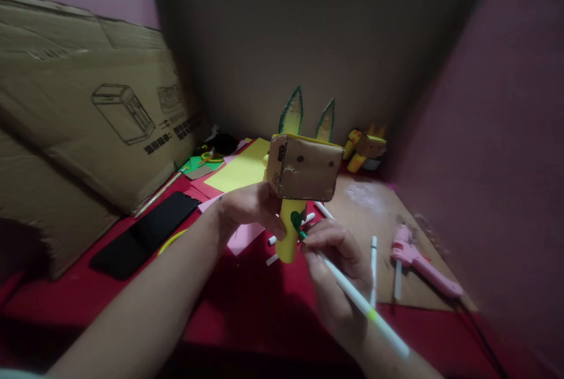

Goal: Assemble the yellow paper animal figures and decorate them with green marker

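Note:
A cardboard animal figure stands up in the middle, with a box head, two pointed ears edged in green and dark dots on its front. Its body is a yellow paper tube bearing a dark green patch. My left hand is closed round the figure from the left, its thumb along the tube. Pinched in my right hand is a white marker with a yellow-green band. The marker's green tip touches the tube at the patch.
Cardboard panel leans at left. A black phone and coloured paper lie on the red cloth. At right, a pink glue gun and another marker rest on a brown board. A second figure stands behind.

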A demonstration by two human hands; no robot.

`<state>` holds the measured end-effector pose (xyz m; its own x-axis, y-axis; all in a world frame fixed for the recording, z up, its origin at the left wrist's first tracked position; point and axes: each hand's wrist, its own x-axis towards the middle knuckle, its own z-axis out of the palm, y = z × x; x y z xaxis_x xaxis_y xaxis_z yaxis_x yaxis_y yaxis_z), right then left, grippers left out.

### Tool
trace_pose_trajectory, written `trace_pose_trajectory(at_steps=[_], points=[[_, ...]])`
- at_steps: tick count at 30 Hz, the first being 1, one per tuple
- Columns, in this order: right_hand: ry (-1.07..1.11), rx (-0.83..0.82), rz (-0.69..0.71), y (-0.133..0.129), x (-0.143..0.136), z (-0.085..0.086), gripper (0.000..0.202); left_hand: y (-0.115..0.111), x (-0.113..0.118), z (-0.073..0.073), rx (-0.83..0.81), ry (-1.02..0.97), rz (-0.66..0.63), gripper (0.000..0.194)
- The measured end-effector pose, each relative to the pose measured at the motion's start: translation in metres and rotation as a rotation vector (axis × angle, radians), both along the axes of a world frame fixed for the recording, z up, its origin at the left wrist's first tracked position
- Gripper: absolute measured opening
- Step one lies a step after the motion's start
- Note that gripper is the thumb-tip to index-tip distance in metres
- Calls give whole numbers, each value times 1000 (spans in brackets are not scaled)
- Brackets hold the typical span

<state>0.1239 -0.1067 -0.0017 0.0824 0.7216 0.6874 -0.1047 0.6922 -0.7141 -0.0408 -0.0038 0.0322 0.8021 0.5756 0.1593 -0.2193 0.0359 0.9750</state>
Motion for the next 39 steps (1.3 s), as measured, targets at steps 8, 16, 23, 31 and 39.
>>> trace_pose_trajectory(at_steps=[8, 16, 23, 31, 39], points=[[44, -23, 58, 1, 2, -10, 21, 1, -2, 1, 12, 49, -5, 39], [146, -83, 111, 2, 3, -7, 21, 4, -4, -2, 41, 26, 7, 40], [180, -67, 95, 1, 3, -6, 21, 4, -7, -7, 11, 5, -24, 43], [54, 14, 100, 0, 1, -4, 25, 3, -6, -6, 31, -30, -23, 36], [8, -5, 90, -1, 0, -1, 24, 4, -6, -5, 29, -21, -66, 36]])
